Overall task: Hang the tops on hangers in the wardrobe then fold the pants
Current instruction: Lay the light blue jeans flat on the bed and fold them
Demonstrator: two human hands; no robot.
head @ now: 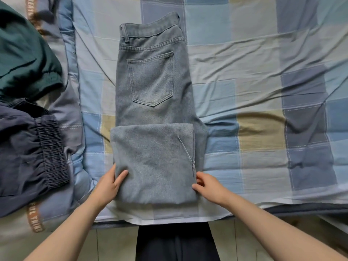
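A checked bedsheet (254, 76) is lying before me, a quilt (69, 110) bunching along its left edge, tiled floor (113, 242) showing below it.

Grey-blue jeans (153, 87) lie on the checked bedsheet (254, 81), waistband at twelve o'clock, lower legs doubled up over the thighs, left hand (109, 183) pinching the fold's nine o'clock edge, right hand (209, 186) at its three o'clock edge, dark navy pants (28, 147) and a green garment (24, 59) off at nine o'clock.
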